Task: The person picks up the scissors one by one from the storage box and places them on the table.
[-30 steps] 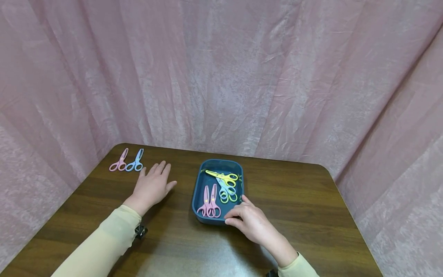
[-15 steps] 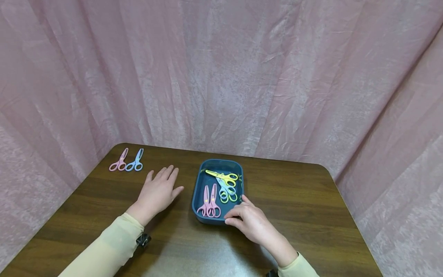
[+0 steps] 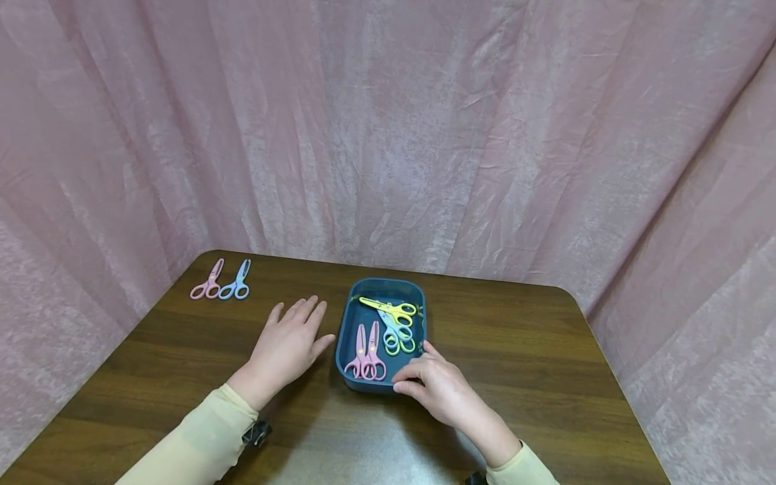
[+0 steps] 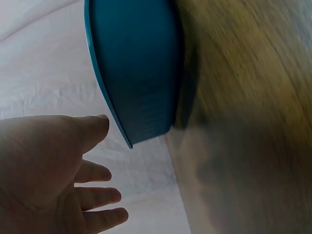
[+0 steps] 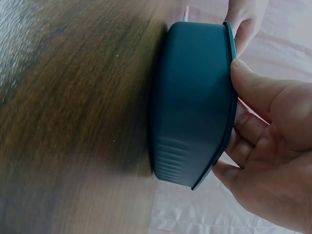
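A dark blue plastic tray [image 3: 368, 387] stands on the wooden table. Two pairs of pink scissors [image 3: 372, 351] lie in its near left part. To their right are yellow scissors [image 3: 388, 309] across light blue scissors [image 3: 389, 327], with yellow-green handles [image 3: 413, 348] partly hidden below. At the near right corner my right hand [image 3: 445, 394] pinches the tray's rim; in the right wrist view its thumb [image 5: 246, 73] is on the rim and other fingers reach inside. Palm down, my left hand [image 3: 286, 350] hovers left of the tray with fingers extended, holding nothing, its thumb [image 4: 95, 129] near the rim.
Pink scissors [image 3: 212, 286] and blue scissors [image 3: 239, 282] lie side by side near the table's far left corner. A pink curtain [image 3: 388, 148] hangs behind the table [image 3: 515, 337] and along both sides.
My left hand has moved right and slightly nearer to me, away from the scissors on the table and towards the tray. The right hand and the tray stay in place.
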Motion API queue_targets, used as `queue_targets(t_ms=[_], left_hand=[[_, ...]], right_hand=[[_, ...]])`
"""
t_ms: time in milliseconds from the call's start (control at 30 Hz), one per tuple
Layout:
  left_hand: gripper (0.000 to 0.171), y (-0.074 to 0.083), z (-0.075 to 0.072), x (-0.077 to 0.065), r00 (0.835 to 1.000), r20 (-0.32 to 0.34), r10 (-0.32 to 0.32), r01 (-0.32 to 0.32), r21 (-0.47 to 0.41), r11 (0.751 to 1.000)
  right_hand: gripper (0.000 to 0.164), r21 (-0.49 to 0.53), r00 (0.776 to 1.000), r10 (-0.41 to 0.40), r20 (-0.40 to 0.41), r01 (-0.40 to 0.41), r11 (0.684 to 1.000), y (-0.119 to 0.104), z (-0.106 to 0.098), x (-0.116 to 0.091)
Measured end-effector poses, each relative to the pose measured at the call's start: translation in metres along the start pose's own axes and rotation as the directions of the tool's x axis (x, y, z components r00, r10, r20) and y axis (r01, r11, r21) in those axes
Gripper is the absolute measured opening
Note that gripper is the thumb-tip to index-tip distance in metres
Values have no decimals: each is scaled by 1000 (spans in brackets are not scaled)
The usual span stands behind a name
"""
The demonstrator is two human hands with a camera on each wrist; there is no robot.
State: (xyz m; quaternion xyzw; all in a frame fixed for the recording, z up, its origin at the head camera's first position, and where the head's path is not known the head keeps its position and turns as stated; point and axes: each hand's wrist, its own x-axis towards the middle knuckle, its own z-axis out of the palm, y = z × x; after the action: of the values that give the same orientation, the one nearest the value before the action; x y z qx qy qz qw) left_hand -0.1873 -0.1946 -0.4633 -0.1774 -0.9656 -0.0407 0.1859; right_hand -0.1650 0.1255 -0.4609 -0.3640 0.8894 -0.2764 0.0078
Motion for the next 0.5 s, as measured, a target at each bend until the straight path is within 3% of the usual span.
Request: queue_targets(t_ms=[200, 500], left_hand=[[67, 11, -4, -1, 999, -20, 29, -29, -19, 999], [68, 28, -7, -1, 997, 23, 68, -67, -33, 997]], right_hand=[[5, -1, 1000, 4, 2, -4, 1000, 0, 0, 0], [5, -7, 1000, 7, 2, -7, 1000, 0, 0, 1]])
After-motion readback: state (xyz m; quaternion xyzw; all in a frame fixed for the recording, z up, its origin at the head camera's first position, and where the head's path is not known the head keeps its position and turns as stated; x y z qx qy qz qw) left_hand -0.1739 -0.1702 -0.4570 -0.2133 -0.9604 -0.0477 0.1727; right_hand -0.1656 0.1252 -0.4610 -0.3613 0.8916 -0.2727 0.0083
